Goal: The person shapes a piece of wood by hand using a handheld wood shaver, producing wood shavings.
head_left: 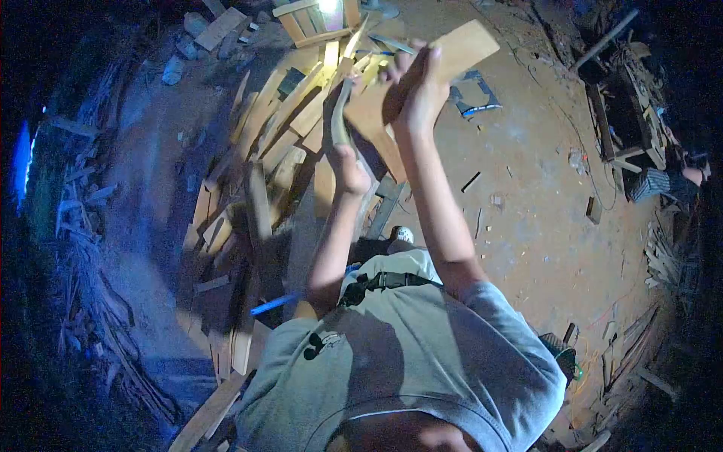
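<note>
My right hand [422,98] grips a broad, flat wooden board [473,47], held slanting up to the right with the thumb across its face. To its left, my left hand [352,175] is closed around a narrow, curved piece of wood [338,113] with a greyish edge, which rises away from me. The lower end of the board comes close beside that curved piece. Below and beyond both hands lies a pile of loose wood offcuts [275,113].
A bright lamp [329,6] shines beside a slatted wooden crate [305,21] at the far side. A dark, flat frame-like object [476,94] lies on the floor [542,226]. A wooden frame stand [625,128] is at right, scrap wood [663,256] along the edge.
</note>
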`<action>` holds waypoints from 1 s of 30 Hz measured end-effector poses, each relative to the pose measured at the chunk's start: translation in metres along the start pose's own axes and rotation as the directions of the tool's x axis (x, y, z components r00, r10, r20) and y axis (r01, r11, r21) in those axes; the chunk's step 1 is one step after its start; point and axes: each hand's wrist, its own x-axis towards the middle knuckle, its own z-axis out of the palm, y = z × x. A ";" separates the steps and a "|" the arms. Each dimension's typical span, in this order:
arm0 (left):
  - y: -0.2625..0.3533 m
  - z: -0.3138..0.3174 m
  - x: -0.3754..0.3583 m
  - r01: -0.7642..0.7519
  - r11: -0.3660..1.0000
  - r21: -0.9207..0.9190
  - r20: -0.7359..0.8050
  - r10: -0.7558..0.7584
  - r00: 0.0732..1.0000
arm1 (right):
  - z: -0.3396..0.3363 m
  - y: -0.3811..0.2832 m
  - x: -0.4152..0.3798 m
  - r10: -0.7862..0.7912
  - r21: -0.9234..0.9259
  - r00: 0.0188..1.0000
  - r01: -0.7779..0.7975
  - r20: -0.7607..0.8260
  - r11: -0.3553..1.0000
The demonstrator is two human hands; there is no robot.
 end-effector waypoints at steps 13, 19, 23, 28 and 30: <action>-0.013 -0.013 -0.005 0.163 0.951 -0.263 -0.008 -0.171 0.985 | 0.001 -0.009 -0.019 0.116 0.066 0.987 -0.124 0.114 0.990; -0.027 -0.014 -0.018 0.180 0.938 -0.295 -0.161 -0.235 0.959 | 0.007 -0.015 -0.001 -0.112 -0.002 0.993 0.112 -0.040 0.994; 0.011 0.002 0.017 0.032 0.995 -0.090 -0.014 -0.033 0.999 | 0.012 -0.014 -0.036 0.059 0.012 0.996 -0.060 0.064 0.998; 0.005 0.009 0.001 0.023 0.995 -0.102 -0.038 -0.027 0.999 | 0.016 -0.017 -0.002 -0.129 -0.009 0.992 0.129 -0.011 0.992; 0.017 0.012 0.017 0.009 0.995 -0.097 -0.046 -0.014 0.999 | 0.016 -0.015 -0.020 -0.044 -0.016 0.999 0.044 0.018 0.999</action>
